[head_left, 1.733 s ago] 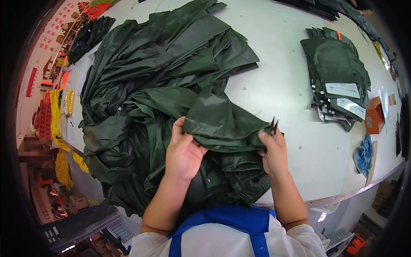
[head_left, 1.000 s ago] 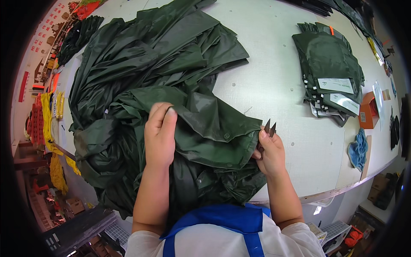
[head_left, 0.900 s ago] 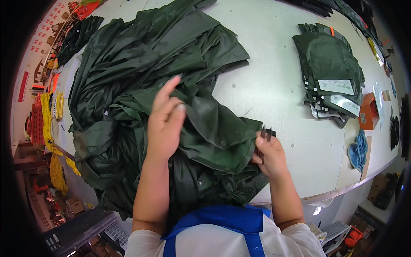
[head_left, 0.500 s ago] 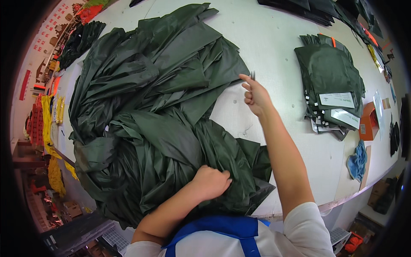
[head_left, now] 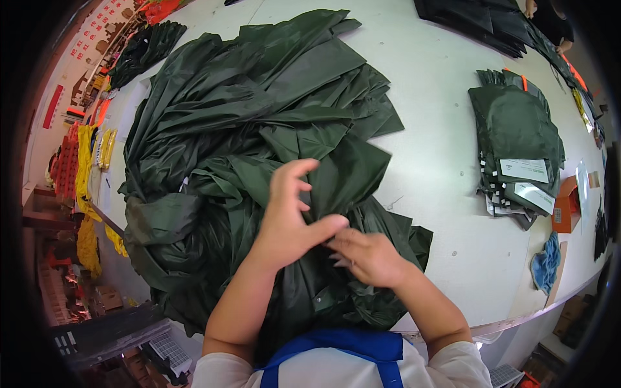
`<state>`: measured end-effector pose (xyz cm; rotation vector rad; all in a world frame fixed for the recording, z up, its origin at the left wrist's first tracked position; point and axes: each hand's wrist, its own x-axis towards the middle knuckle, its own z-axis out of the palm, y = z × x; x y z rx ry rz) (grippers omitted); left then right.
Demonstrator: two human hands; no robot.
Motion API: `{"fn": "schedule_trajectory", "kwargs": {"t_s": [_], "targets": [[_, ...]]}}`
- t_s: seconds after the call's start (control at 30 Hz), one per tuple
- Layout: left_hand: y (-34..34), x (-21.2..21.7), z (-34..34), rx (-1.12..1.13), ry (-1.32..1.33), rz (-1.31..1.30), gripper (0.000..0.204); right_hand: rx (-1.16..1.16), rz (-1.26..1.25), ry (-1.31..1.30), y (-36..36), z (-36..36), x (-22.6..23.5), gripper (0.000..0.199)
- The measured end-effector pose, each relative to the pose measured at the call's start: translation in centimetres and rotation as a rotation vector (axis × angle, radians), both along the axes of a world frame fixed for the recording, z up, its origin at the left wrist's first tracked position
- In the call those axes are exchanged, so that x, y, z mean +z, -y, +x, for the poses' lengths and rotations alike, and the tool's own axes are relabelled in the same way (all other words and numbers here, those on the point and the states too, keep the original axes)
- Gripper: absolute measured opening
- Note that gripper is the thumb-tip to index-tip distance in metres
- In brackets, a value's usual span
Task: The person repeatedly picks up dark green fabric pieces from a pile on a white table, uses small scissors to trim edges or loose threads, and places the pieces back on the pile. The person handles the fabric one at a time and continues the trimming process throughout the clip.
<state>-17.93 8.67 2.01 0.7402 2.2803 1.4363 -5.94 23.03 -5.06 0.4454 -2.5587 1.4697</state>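
A large heap of dark green, slightly shiny fabric (head_left: 246, 97) lies crumpled across the table in front of me. Above its near part, my left hand (head_left: 284, 223) has its fingers spread and curved, with the thumb pointing at the other hand. My right hand (head_left: 369, 258) is closed beside that thumb. Pointed metal tips of a small pair of thread snips (head_left: 337, 260) stick out from under its fingers; the rest of the tool is hidden. A small round snap (head_left: 317, 299) shows on the fabric near my body.
On the white table (head_left: 427, 168), a stack of folded green garments (head_left: 517, 126) with white labels lies at right. Beyond are an orange box (head_left: 566, 207) and a blue cloth (head_left: 546, 262). Black fabric (head_left: 475, 26) lies at the back, near another person (head_left: 550, 22). Yellow cords (head_left: 85, 187) hang at left.
My right hand has come from the far right edge of the heap back toward me, snips still in it. My left hand has risen off the fabric and opened. A fabric flap has folded inward.
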Motion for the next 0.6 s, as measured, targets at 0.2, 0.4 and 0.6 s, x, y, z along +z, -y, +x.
{"fn": "schedule_trajectory", "kwargs": {"t_s": [0.2,0.4,0.6], "targets": [[-0.3,-1.1,1.1,-0.363,-0.278,-0.540,0.030,0.081,0.093,-0.108,2.3,2.6,0.6,0.042],[0.9,-2.8,-0.2,-0.124,0.445,-0.210,0.008,0.020,0.050,-0.051,2.5,3.7,-0.3,0.031],[2.4,-3.9,0.8,0.031,1.033,0.283,0.009,-0.405,-1.059,0.301,3.4,3.0,-2.7,0.032]]}}
